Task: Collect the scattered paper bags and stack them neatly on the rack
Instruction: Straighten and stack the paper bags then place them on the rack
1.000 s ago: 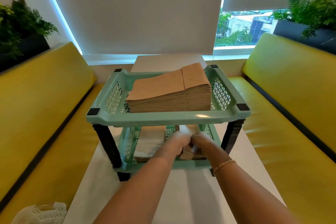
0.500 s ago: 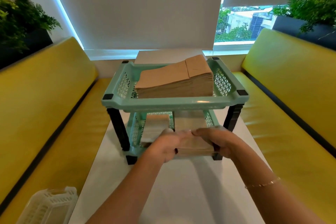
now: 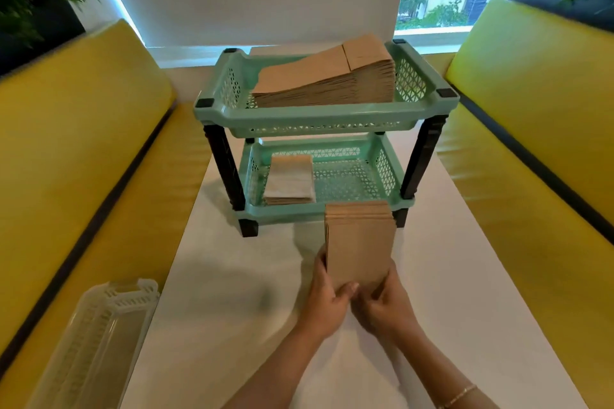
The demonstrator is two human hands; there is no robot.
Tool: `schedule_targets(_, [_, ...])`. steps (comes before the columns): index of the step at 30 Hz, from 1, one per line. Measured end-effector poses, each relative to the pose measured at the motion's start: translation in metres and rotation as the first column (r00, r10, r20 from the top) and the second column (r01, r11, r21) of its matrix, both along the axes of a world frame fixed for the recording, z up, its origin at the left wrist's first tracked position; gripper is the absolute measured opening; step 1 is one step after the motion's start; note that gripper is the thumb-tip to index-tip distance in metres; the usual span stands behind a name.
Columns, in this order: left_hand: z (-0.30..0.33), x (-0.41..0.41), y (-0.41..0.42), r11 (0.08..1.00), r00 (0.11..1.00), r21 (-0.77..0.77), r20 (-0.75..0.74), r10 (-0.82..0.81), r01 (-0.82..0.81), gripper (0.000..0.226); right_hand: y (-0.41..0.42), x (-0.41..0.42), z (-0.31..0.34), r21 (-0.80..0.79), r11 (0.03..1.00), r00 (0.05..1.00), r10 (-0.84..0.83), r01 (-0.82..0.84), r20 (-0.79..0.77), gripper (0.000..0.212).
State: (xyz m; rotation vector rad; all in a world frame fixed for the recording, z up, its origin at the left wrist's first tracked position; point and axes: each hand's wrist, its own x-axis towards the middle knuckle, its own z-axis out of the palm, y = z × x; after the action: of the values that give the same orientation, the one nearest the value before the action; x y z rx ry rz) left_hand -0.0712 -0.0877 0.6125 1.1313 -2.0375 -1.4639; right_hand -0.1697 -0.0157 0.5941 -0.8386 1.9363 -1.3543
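Both hands — left hand and right hand — grasp a bundle of brown paper bags above the white table, just before the green rack.

Our two forearms reach forward and converge in front of us, wrists close together. Our left hand curls around the near left corner of a bundle of paper bags, thumb on top. Our right hand grips the near right corner, fingers bent, a thin bracelet on that wrist
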Motion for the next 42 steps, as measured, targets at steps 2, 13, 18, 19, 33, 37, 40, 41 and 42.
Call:
schedule_targets(2, [0.001,-0.001,-0.001,1.0,0.999,-0.019,-0.041,-0.014,0.013,0.075,-0.002,-0.002,0.003,-0.017,1.0,0.999,-0.003,0.002,-0.051,0.063])
schedule_targets(13, [-0.008,-0.001,-0.006,0.994,0.994,-0.046,-0.052,0.092,-0.094,0.071,-0.013,-0.007,0.007,0.007,0.999,0.989,0.044,-0.044,-0.138,0.066])
schedule_targets(18, [-0.014,-0.001,-0.008,0.995,0.998,-0.072,-0.022,0.065,-0.066,0.071,-0.013,-0.012,0.0,0.064,0.995,0.983,0.085,-0.076,-0.161,0.061])
schedule_targets(19, [-0.015,0.0,-0.008,0.995,0.998,-0.089,0.011,0.054,-0.053,0.073,-0.012,-0.011,-0.003,0.1,0.992,0.985,0.091,-0.077,-0.145,0.057])
schedule_targets(33, [-0.013,0.005,-0.015,0.993,0.996,-0.114,0.087,0.026,-0.016,0.063,-0.011,-0.016,-0.004,0.16,0.985,0.983,0.084,-0.057,-0.165,0.043])
schedule_targets(37, [-0.009,0.004,-0.016,0.995,0.991,-0.09,0.123,0.057,-0.046,0.057,-0.012,-0.02,0.008,0.203,0.975,0.981,0.123,-0.091,-0.149,0.043])
schedule_targets(40, [0.002,-0.001,-0.021,0.997,0.996,-0.019,0.043,0.078,-0.077,0.058,-0.017,-0.027,0.031,0.228,0.97,0.986,0.114,-0.083,-0.122,0.042])
schedule_targets(41, [0.011,-0.004,-0.027,0.996,0.995,-0.022,0.053,0.09,-0.089,0.057,-0.02,-0.031,0.041,0.224,0.971,0.988,0.111,-0.086,-0.104,0.042])
schedule_targets(42, [0.021,-0.008,-0.033,0.994,0.992,-0.039,0.07,0.101,-0.098,0.054,-0.024,-0.035,0.052,0.208,0.974,0.993,0.108,-0.094,-0.056,0.042])
